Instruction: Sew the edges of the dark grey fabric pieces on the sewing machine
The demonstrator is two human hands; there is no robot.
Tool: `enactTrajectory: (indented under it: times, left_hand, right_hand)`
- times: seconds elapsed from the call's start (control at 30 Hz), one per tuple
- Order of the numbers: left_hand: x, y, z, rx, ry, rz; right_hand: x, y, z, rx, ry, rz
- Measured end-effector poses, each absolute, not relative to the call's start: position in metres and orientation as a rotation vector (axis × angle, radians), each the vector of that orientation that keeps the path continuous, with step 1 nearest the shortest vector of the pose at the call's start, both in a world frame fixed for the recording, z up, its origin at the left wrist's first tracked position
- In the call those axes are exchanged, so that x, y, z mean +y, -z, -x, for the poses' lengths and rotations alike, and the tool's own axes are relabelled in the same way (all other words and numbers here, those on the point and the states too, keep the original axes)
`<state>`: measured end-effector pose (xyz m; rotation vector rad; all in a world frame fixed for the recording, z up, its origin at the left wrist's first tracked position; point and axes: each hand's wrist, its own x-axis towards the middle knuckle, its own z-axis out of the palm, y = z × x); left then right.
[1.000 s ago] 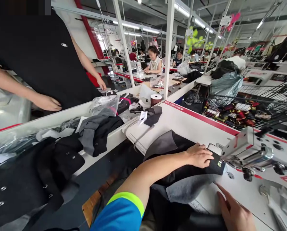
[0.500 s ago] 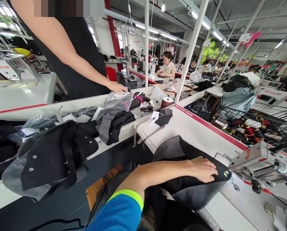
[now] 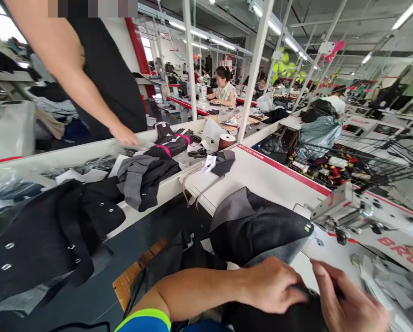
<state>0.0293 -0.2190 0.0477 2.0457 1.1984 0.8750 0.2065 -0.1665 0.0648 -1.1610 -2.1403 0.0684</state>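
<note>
— Right at the near edge of the counter (image 3: 261,175), what are the two hands doing?

— The left hand (image 3: 273,286) and the right hand (image 3: 348,304) sit close together, both closed on a fold of black fabric (image 3: 289,318) that bunches between and beneath them. The left hand's fingers curl over the top of it; the right hand pinches it from the other side.

— And just beyond the hands?

— A black and grey garment piece (image 3: 258,228) lies draped on the counter, just past the left hand's knuckles. Its far corner reaches under the head of the sewing machine (image 3: 341,212), which stands ahead of the right hand. Pale fabric scraps (image 3: 386,286) lie beside the right hand, on its outer side.

— Farther out?

— Well ahead of the left hand, a grey and black garment (image 3: 142,180) hangs over the counter's rim, and a dark piece with metal snaps (image 3: 54,240) lies far off to that hand's outer side. A brown roll of tape (image 3: 226,141) stands beyond. Another person's hand (image 3: 125,136) reaches down to the far trough.
</note>
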Motion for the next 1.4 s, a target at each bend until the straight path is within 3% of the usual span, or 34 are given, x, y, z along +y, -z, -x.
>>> enactTrajectory:
  times: [0.3,0.43,0.63,0.77,0.87,1.03,1.27,1.4]
  left_hand:
    - [-0.168,-0.098,0.003,1.370,-1.377,-1.603]
    - [-0.150,-0.107,0.007,1.236,-1.490,-1.470]
    - [-0.138,-0.132,0.005,1.116,-1.835,-1.285]
    - [-0.128,-0.148,-0.008,1.066,-2.035,-1.265]
    - [-0.120,-0.156,-0.016,1.116,-2.037,-1.339]
    - [-0.114,-0.170,-0.013,1.145,-1.892,-1.683]
    - [-0.138,-0.179,-0.034,1.105,-1.319,-2.082]
    - [-0.142,-0.159,-0.026,1.193,-1.313,-2.044]
  right_hand:
    - [-0.135,-0.053,-0.197,-2.239,-1.046,0.884]
    - [-0.132,-0.043,-0.194,-2.136,-1.034,0.828]
    - [-0.149,-0.034,-0.193,-1.717,-1.297,0.823]
    - [-0.185,-0.034,-0.182,-1.840,-0.878,0.863]
    - [-0.199,-0.030,-0.178,-1.823,-0.624,0.995]
    - [-0.190,-0.032,-0.198,-1.686,-0.887,1.038]
    - [-0.164,-0.085,-0.206,-1.614,-0.911,0.851]
    - [-0.148,-0.092,-0.201,-1.520,-1.039,0.884]
